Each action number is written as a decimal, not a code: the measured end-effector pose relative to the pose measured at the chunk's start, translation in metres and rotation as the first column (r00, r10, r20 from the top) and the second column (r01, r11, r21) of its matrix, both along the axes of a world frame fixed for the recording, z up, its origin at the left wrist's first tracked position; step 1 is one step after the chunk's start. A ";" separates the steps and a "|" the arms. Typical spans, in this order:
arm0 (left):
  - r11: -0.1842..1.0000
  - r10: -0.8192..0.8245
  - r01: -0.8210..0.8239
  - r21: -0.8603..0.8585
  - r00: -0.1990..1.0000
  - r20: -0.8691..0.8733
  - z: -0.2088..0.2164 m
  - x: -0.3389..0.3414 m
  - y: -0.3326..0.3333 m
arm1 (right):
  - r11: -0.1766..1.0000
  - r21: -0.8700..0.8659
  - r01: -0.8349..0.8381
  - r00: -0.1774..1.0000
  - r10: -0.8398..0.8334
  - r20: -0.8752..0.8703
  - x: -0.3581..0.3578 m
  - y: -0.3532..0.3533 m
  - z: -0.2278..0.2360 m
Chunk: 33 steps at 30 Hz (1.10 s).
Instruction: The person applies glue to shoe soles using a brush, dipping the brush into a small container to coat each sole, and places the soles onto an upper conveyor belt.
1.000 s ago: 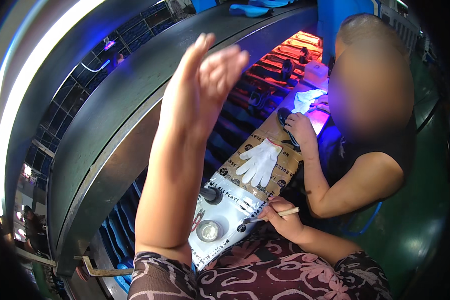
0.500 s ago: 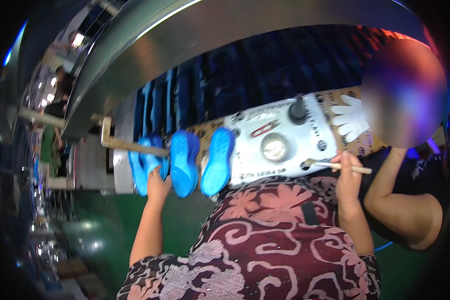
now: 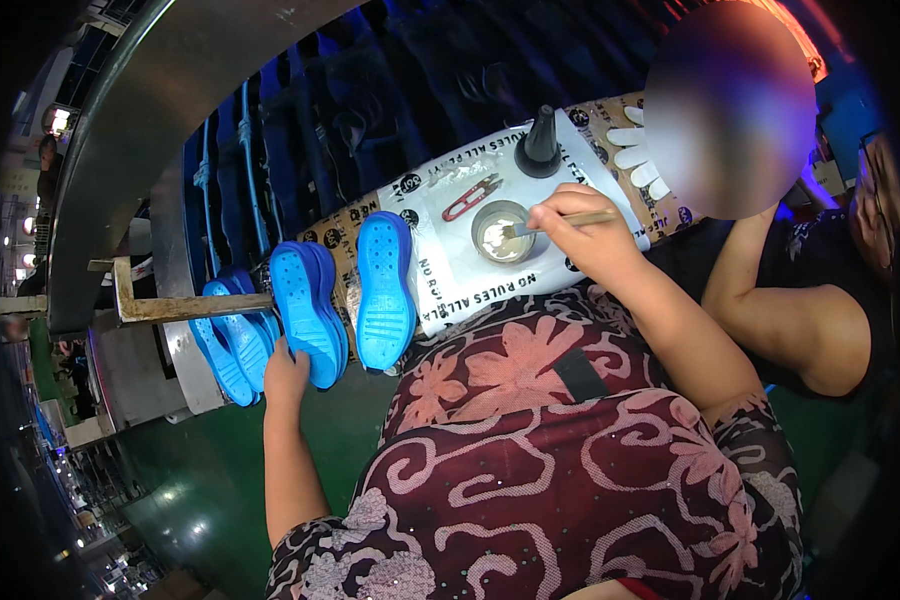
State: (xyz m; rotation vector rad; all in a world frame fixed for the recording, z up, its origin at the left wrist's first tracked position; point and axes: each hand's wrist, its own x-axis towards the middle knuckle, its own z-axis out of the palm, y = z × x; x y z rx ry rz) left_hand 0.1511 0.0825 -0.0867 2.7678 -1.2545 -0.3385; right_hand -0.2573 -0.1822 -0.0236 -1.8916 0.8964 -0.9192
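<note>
My right hand (image 3: 588, 232) is closed round the handle of a flat brush (image 3: 542, 228). Its bristles dip into a round cup (image 3: 488, 252) with whitish contents. At the left, my left hand (image 3: 287, 374) grips the near end of a blue shoe sole (image 3: 308, 320), fingers partly hidden by it. More blue soles (image 3: 232, 335) lean together on the hand's far left. To the right of the gripped one, a separate blue sole (image 3: 385, 290) lies face up beside the white printed sheet (image 3: 450, 300) under the cup.
Red thread snips (image 3: 470, 198) and a black cone-shaped thing (image 3: 540, 148) lie beyond the cup. An L-shaped metal bar (image 3: 185, 308) juts over the left soles. A co-worker's white glove (image 3: 638, 155) and bare arm (image 3: 780, 310) are close on the right. Dark slatted conveyor (image 3: 360, 130) behind.
My right hand has swung left and forward, bringing the brush from beside the sheet's near edge into the cup. My left hand has shifted to the near end of a sole. The view has turned.
</note>
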 end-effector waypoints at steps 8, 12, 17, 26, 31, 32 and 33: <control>0.954 0.139 -0.247 -0.170 0.866 -0.480 0.001 -0.005 -0.002 | 0.999 -0.014 -0.043 0.993 0.041 -0.106 0.001 -0.005 -0.011; 0.877 0.172 -0.479 -0.032 0.376 -0.910 0.035 -0.031 -0.010 | 0.999 0.031 0.032 0.999 -0.031 -0.024 -0.005 -0.001 0.006; 0.786 0.008 -0.619 0.004 0.005 -1.000 0.068 -0.080 -0.036 | 1.000 0.003 -0.016 0.988 0.017 -0.152 -0.005 -0.001 -0.013; 0.754 -0.325 -0.458 -0.471 0.362 -0.874 0.080 -0.177 -0.107 | 0.931 0.313 0.190 0.965 -0.235 0.113 -0.021 0.015 0.016; 0.719 -0.429 -0.398 -0.569 0.390 -0.815 0.093 -0.208 -0.138 | 0.973 0.197 0.123 0.966 -0.162 0.199 -0.032 0.025 0.038; 0.710 -0.464 -0.344 -0.614 0.428 -0.776 0.094 -0.210 -0.141 | 0.997 0.060 0.051 0.977 -0.063 0.206 -0.031 0.026 0.043; 0.699 -0.500 -0.285 -0.656 0.461 -0.733 0.096 -0.213 -0.143 | 0.997 -0.078 -0.020 0.979 0.035 0.199 -0.030 0.027 0.048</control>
